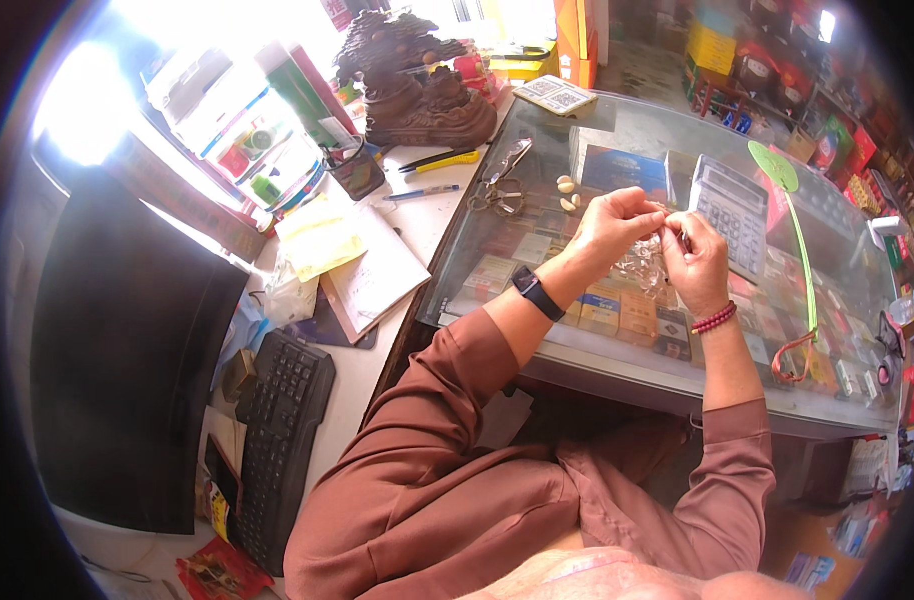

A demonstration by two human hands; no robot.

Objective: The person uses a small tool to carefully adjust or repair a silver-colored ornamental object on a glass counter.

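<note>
Head view: a person in brown sits by a glass counter [617, 366], with small boxes [637, 318] showing under its clear top.
Desk: a white desk [337, 400] stands on the left, with papers and pens on it.
Screen: a big dark screen [117, 350] fills the far left.
Keyboard: a black keyboard [282, 440] lies just right of the screen.
Carving: a bumpy brown carving [417, 90] stands at the back of the desk.
Swatter: a green swatter [774, 167] with a long stick lies on the right.
Calculator: a gray calculator [727, 215] lies just behind the right hand [697, 260].
Hands: the left hand [620, 215] and right hand meet over the glass, fingers bent, tips close together. I cannot tell if they pinch something tiny.
Shiny stuff: some clear shiny stuff [642, 262] is just below the two hands, too blurry to name.
Watch: a black watch [537, 292] is on the left wrist.
Beads: red beads [714, 318] go around the right wrist.
Bits: a few pale bits [566, 186] lie on the glass, left of the left hand.
</note>
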